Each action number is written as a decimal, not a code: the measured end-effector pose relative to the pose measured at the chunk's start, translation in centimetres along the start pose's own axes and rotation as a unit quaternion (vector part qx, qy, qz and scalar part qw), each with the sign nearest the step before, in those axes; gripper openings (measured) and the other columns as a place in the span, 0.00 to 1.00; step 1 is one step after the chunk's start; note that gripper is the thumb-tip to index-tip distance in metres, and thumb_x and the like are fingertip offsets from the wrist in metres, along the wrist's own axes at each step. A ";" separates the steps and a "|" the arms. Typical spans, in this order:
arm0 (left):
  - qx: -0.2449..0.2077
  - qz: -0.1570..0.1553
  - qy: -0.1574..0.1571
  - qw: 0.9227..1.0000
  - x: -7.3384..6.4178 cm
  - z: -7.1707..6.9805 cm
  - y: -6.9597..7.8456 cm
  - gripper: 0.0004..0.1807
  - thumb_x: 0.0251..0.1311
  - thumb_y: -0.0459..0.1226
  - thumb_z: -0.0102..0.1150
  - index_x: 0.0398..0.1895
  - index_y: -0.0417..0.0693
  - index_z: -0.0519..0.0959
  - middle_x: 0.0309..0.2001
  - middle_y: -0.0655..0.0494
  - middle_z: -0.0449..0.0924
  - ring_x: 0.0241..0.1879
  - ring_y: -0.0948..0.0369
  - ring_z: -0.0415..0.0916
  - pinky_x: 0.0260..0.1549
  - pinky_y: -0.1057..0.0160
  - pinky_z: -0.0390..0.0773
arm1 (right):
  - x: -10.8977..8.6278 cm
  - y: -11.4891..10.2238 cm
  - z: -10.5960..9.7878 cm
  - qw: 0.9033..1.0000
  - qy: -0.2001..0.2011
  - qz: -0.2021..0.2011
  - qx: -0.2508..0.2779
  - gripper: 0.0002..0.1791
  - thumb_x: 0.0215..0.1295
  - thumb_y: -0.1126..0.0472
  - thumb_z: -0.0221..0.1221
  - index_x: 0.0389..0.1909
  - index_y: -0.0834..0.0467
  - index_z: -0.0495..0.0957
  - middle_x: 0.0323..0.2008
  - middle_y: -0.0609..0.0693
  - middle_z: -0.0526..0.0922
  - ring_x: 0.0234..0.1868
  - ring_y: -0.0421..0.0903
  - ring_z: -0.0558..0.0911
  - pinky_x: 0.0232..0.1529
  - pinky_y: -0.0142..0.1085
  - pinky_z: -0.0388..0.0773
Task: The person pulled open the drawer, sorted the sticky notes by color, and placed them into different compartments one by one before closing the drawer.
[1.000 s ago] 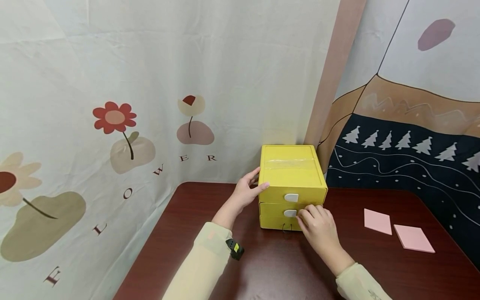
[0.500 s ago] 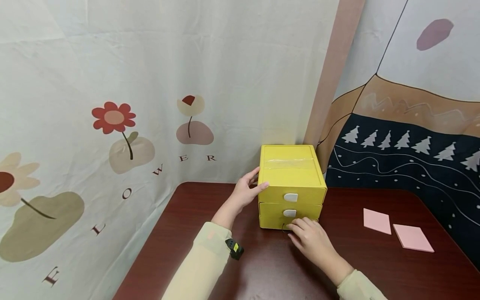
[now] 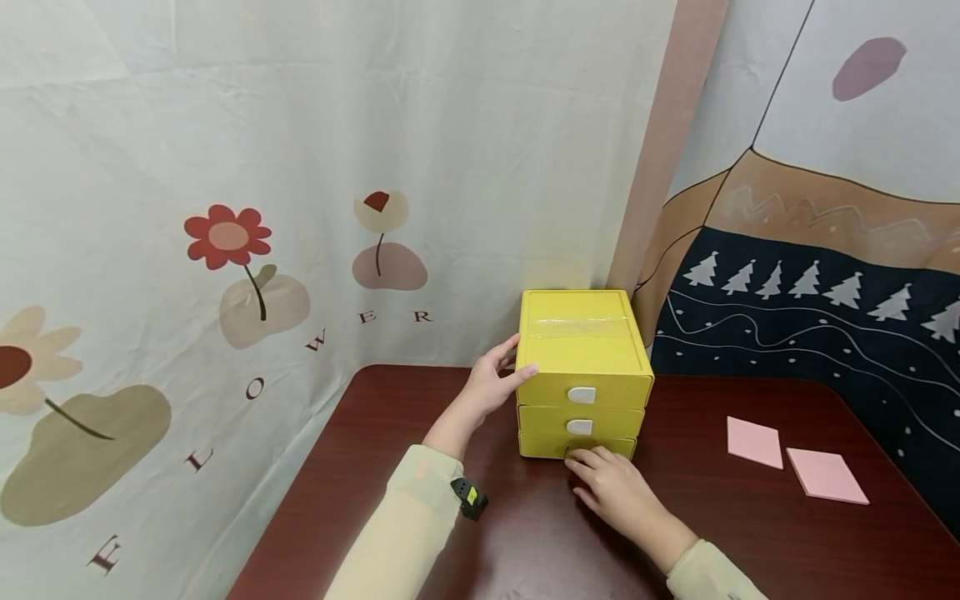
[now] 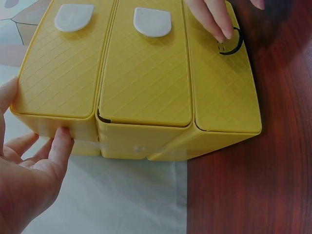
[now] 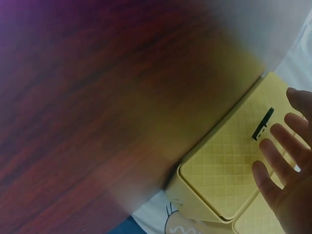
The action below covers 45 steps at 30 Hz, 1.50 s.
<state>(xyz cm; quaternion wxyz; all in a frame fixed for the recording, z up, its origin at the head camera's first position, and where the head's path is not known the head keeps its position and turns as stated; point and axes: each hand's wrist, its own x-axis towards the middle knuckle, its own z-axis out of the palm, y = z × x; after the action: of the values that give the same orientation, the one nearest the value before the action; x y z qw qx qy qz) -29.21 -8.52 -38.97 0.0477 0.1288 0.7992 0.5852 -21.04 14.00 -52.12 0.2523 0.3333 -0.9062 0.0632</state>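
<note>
A yellow three-drawer box (image 3: pixel 573 346) stands on the table in the head view. White tabs mark its top drawer (image 3: pixel 540 390) and middle drawer (image 3: pixel 540 419). The bottom drawer (image 4: pixel 219 92) carries a black loop handle (image 4: pixel 239 44) in the left wrist view. My left hand (image 3: pixel 489 387) rests against the box's left side, thumb by the top front edge. At the bottom drawer's front is my right hand (image 3: pixel 615 492), its fingertips beside the black loop. The right wrist view shows those fingers (image 5: pixel 276 161) fairly straight and spread, with the loop free of any grip.
Two pink square pads, a farther one (image 3: pixel 753 442) and a nearer one (image 3: pixel 827 476), lie on the dark red table (image 3: pixel 540 533) right of the box. A printed curtain (image 3: pixel 480 167) hangs behind. The left wrist wears a black band (image 3: pixel 469 498).
My right hand has moved down and left, from beside the middle drawer's tab to the bottom drawer's loop. The left hand and the box have stayed in place.
</note>
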 end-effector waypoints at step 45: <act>-0.001 -0.001 -0.007 1.000 -0.5 -0.1 0.8 0.39 0.59 0.46 0.62 0.73 0.56 0.57 0.69 0.48 0.63 0.69 0.51 0.59 0.62 0.49 0.66 | 1.4 -0.2 0.9 0.996 0.044 0.029 -0.072 0.05 0.44 0.63 0.68 0.22 0.51 0.82 0.26 0.42 0.79 0.31 0.46 0.75 0.24 0.36 0.68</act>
<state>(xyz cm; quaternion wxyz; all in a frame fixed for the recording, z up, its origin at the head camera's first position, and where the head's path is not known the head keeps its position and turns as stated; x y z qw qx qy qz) -28.61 -8.53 -38.17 0.0541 0.1324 0.7986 0.5847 -22.19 12.81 -52.19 0.3131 0.2844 -0.9059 0.0198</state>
